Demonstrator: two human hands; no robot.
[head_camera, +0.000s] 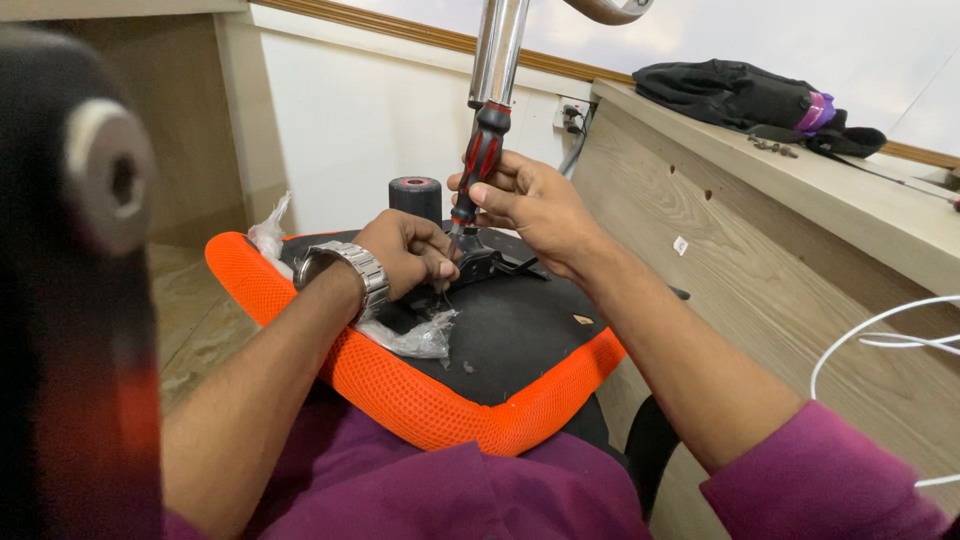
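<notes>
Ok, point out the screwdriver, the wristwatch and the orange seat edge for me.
screwdriver (480, 160): head view, on the red and black handle.
wristwatch (345, 268): head view, on the metal band at the left wrist.
orange seat edge (420, 400): head view, on the mesh rim nearest the person.

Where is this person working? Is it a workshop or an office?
Probably an office room. A long wooden desk runs along a plain wall with a wall socket. The right hand holds a screwdriver over an upturned orange chair seat, steadied by the left hand.
</notes>
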